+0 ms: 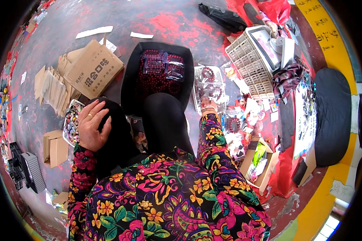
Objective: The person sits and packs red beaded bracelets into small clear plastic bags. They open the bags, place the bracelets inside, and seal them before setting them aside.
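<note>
My left hand (93, 125) is held over my left knee, fingers apart and nothing in them; a ring is on one finger. My right hand (208, 105) reaches to the near edge of a white plastic basket (196, 95), its fingers curled at a clear plastic bag (218, 96). Dark red bead bracelets (208, 73) lie in that basket, some under clear plastic. Between my knees and the basket stands a large black tub (129, 64). Loose dark red beaded strings (151, 86) fill it, with several clear bags of beads (174, 66) on top.
A white basket of small wrapped pieces (71, 120) sits beside my left knee. Cardboard boxes (93, 68) lie at the left. To the right are a tilted white crate (251, 60), an open carton (265, 168), scattered packaging and a black padded seat (333, 116).
</note>
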Demonstrator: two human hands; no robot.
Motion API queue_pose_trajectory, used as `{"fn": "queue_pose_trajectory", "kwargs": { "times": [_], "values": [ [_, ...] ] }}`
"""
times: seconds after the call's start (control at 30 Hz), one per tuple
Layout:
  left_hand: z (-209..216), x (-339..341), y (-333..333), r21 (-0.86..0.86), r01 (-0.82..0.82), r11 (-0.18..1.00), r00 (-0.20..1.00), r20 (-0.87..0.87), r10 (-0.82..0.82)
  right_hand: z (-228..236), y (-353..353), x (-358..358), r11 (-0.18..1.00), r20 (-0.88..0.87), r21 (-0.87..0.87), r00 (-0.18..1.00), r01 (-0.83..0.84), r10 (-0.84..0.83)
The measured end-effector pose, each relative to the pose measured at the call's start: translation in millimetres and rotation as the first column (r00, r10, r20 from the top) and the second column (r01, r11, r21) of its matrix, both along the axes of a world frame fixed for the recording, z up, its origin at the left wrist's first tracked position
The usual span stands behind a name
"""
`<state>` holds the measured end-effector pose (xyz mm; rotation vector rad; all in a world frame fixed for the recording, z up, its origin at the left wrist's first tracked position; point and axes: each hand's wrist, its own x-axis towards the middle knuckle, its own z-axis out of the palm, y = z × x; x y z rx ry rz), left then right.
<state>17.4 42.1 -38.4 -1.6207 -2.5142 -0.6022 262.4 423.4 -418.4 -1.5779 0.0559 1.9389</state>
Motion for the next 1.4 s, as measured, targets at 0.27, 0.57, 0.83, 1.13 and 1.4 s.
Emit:
{"fn": "queue_pose_trajectory", "kwargs": {
  "times": [0.27,0.57,0.83,1.13,1.4],
  "values": [
    [-0.5,0.2,-1.3,0.004,-0.006,1.0,1.0,-0.006,0.006,44.1,-46.3,-12.2,0.994,0.182,-0.014,0.977,-0.107,0.107],
    [0.9,-4.7,3.5,0.039,0.036,0.999,0.999,-0.042,-0.034,29.6,3.3,1.8,0.927,-0.001,0.16,0.939,-0.34,0.345],
    [3.4,-3.1,3.2,0.002,0.001,1.0,1.0,0.009,-0.001,71.9,41.7,-46.3,0.968,0.293,-0.036,0.923,-0.248,0.248],
    [2.0,-10.7,16.7,0.02,0.042,0.999,0.999,0.013,-0.042,-30.7,95.8,-24.5,0.601,0.429,-0.099,0.511,-0.793,0.745],
    [4.0,-3.6,8.7,-0.006,-0.006,1.0,1.0,-0.006,0.006,80.5,75.6,-43.7,0.586,0.996,-0.056,-0.004,-0.808,0.089]
  ]
}}
